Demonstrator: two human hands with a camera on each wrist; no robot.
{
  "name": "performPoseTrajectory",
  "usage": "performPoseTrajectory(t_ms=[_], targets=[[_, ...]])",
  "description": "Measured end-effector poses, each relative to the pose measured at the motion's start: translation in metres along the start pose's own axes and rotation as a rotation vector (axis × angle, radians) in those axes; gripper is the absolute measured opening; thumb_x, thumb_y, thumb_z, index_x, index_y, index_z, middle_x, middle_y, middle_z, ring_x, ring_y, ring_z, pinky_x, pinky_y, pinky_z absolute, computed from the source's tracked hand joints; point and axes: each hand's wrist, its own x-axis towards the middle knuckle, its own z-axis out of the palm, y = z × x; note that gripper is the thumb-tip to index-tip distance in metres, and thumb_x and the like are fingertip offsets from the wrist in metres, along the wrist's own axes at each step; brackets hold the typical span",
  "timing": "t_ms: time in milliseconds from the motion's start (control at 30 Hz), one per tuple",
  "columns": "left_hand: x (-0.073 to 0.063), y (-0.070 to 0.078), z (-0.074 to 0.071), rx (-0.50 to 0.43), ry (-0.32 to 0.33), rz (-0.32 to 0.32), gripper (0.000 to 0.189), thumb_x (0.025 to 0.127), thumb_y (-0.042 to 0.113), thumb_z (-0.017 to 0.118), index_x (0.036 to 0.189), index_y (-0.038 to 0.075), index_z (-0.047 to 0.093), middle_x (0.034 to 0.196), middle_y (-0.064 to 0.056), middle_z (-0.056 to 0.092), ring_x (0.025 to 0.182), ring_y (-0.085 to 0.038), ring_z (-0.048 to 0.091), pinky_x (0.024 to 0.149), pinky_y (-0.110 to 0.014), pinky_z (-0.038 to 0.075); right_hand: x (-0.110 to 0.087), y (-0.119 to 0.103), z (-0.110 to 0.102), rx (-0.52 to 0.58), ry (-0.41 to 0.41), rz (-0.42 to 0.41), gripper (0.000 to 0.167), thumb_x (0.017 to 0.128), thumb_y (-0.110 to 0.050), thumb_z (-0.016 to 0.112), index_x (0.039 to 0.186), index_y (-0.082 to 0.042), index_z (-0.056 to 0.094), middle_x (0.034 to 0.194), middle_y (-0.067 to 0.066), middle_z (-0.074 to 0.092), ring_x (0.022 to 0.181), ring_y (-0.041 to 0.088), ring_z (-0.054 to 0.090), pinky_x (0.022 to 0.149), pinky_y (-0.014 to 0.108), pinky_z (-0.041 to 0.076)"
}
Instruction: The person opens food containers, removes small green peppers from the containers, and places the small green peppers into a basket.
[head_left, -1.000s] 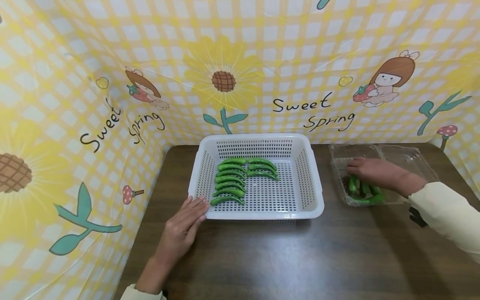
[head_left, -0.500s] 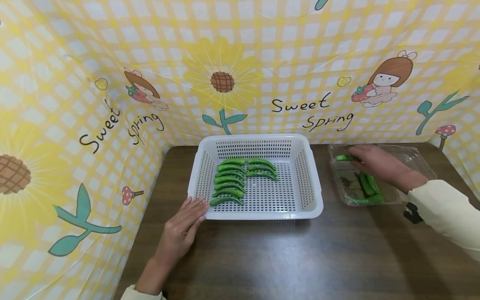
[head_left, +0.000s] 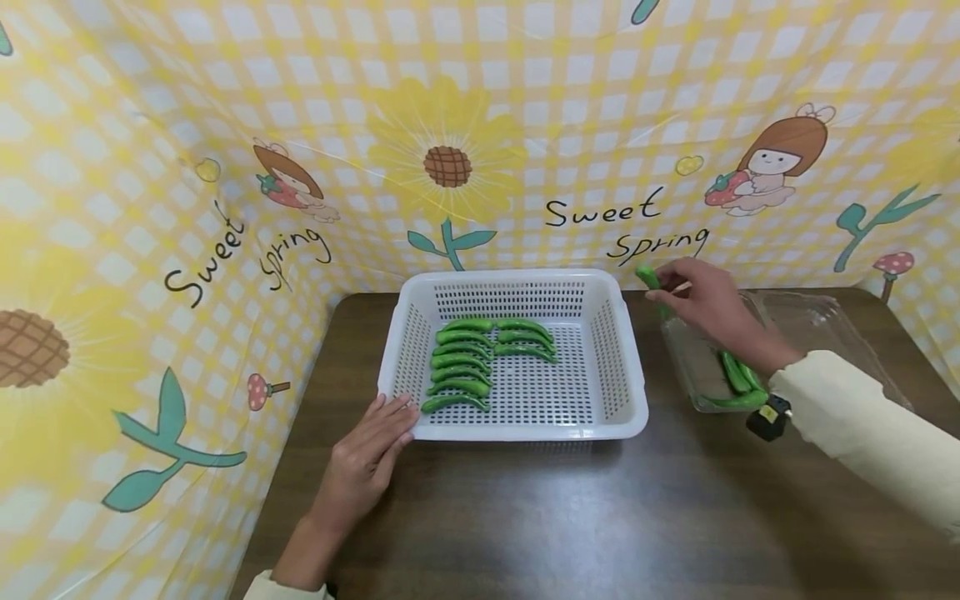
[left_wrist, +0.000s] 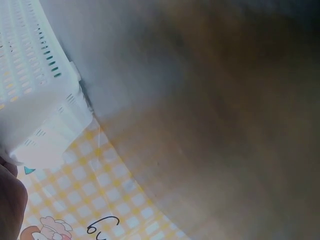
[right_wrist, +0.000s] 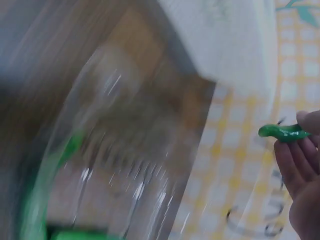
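A green chili pepper [head_left: 647, 277] is pinched between the thumb and fingers of my right hand [head_left: 703, 302], raised between the basket and the clear plastic box [head_left: 684, 379]. The right wrist view shows the same pepper [right_wrist: 282, 132] jutting from the fingertips. My left hand [head_left: 369, 446] rests with extended fingers on the near left corner of the white perforated basket [head_left: 525, 431]. Inside that basket, green peppers [head_left: 459, 385] lie in a left column, and a few more [head_left: 525, 337] form a shorter column beside it. In the left wrist view only a sliver of the left hand [left_wrist: 11, 200] shows.
Several peppers [head_left: 738, 379] lie in the plastic box, partly covered by the right forearm. Its hinged lid [head_left: 825, 333] lies open to the right. Behind the brown wooden table [head_left: 525, 517] hangs a yellow checked cloth [head_left: 570, 125], which also covers the left side.
The right hand has picked a pepper out of the plastic box, lifted it and moved left toward the basket. The left hand has stayed at the basket's corner.
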Motion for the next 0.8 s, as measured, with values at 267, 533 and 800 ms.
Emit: performPoseTrajectory(t_ms=[267, 533, 800], targets=[[0.000, 0.002, 0.001, -0.001, -0.002, -0.009, 0.026, 0.103, 0.014, 0.063, 0.120, -0.002, 0.074, 0.121, -0.019, 0.075, 0.123, -0.033, 0.068, 0.123, -0.042, 0.041, 0.024, -0.039, 0.029, 0.112, 0.007, -0.026, 0.028, 0.098, -0.014, 0.072, 0.122, -0.002, 0.067, 0.117, 0.015, 0.069, 0.104, 0.029, 0.068, 0.090, 0.048, 0.063], [0.000, 0.001, 0.000, -0.005, 0.010, 0.000, 0.027, 0.104, 0.016, 0.061, 0.118, -0.004, 0.074, 0.119, -0.020, 0.075, 0.121, -0.034, 0.069, 0.123, -0.043, 0.042, 0.045, -0.084, 0.064, 0.126, -0.065, -0.094, 0.023, 0.095, -0.014, 0.075, 0.117, -0.007, 0.069, 0.107, 0.008, 0.071, 0.097, 0.021, 0.067, 0.084, 0.040, 0.063], [0.001, -0.001, 0.001, -0.009, 0.012, 0.005, 0.028, 0.104, 0.017, 0.061, 0.119, -0.003, 0.074, 0.119, -0.020, 0.075, 0.121, -0.035, 0.069, 0.123, -0.044, 0.042, 0.066, -0.120, 0.092, 0.020, -0.274, -0.144, 0.019, 0.094, -0.012, 0.074, 0.111, -0.006, 0.068, 0.104, 0.010, 0.070, 0.095, 0.024, 0.066, 0.086, 0.041, 0.059]])
